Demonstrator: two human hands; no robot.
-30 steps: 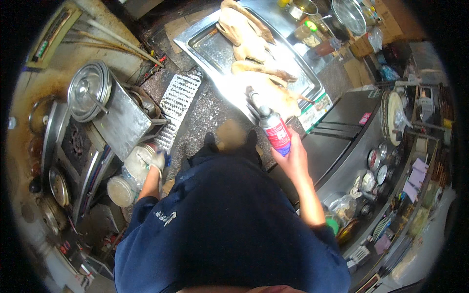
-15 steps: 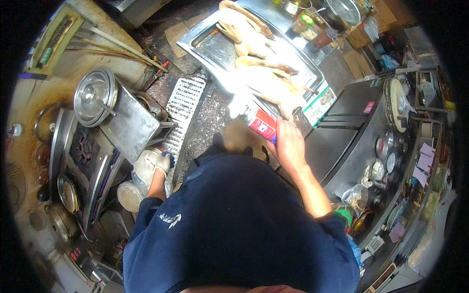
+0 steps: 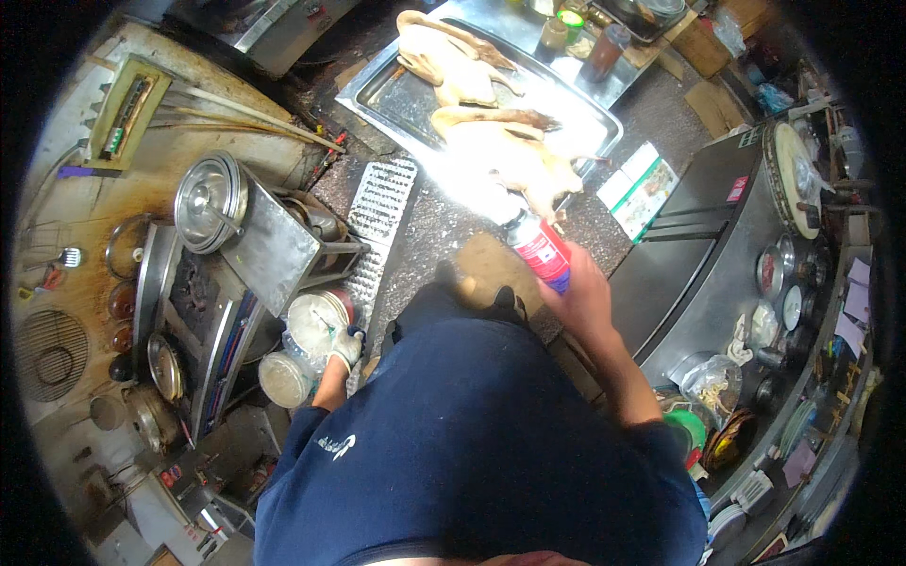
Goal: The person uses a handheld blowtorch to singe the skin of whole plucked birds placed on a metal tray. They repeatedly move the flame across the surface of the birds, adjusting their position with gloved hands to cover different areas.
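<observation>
My right hand (image 3: 578, 288) is wrapped round a red canister (image 3: 540, 253) with a blue base. The canister is tilted, its dark and metal head pointing up and left at the nearer bird. Two plucked, long-necked ducks or geese lie on a metal tray (image 3: 385, 99): a farther bird (image 3: 436, 61) and a nearer bird (image 3: 495, 151). Strong glare washes out part of the nearer bird and the tray's near edge. My left hand (image 3: 345, 349), in a whitish glove, hangs low beside a round tub with a pale lid (image 3: 316, 321); its fingers are too small to read.
Left of me stand a metal stand (image 3: 269, 250) with a lidded pot (image 3: 209, 198) and a stove (image 3: 193, 302). A white perforated mat (image 3: 382, 200) lies on the floor. On the right are a steel cabinet (image 3: 665, 283) and a counter with bowls. Sauce bottles (image 3: 604, 55) stand beyond the tray.
The view has shifted a little. My right hand and the canister have moved right and slightly nearer, away from the birds. My left hand stays low beside the tubs.
</observation>
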